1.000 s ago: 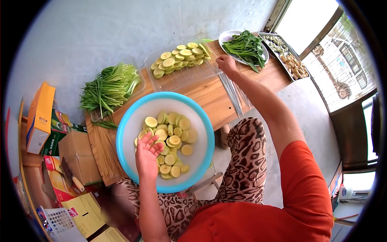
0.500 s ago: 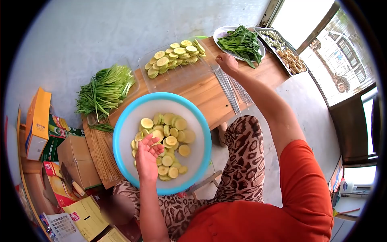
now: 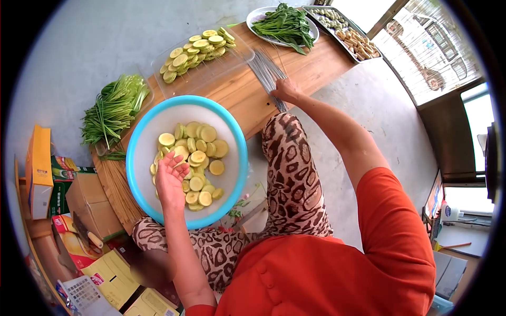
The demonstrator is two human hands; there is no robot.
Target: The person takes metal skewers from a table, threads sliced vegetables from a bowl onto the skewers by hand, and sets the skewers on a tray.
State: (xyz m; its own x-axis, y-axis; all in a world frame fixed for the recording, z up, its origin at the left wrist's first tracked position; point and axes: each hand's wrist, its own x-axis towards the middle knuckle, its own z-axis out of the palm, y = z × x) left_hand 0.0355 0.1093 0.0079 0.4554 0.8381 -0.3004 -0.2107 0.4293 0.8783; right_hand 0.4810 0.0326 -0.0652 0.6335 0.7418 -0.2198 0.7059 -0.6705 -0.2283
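Note:
My left hand (image 3: 173,181) is held palm up over a white basin with a blue rim (image 3: 241,152), its fingers loosely apart and nothing in them. Below it in the basin lie many round zucchini slices (image 3: 197,157). On the wooden table, my right hand (image 3: 286,90) is at the near end of a bundle of thin metal skewers (image 3: 263,68). Its fingers are closed together on the skewers, and the fingertips are partly hidden. Beyond the basin, a clear plastic tray (image 3: 224,66) holds more zucchini slices (image 3: 195,52), threaded in rows.
Green stalks (image 3: 116,108) lie left of the tray. A white plate (image 3: 254,16) of leafy greens (image 3: 287,26) and a metal tray (image 3: 373,57) of skewered food stand at the far right. Bamboo sticks (image 3: 115,184), cardboard boxes (image 3: 92,203) and a knife (image 3: 87,229) are on the left.
My right hand has moved from the far end of the metal skewers, by the leafy greens, to their near end. My left hand stays over the basin. The whole view has shifted.

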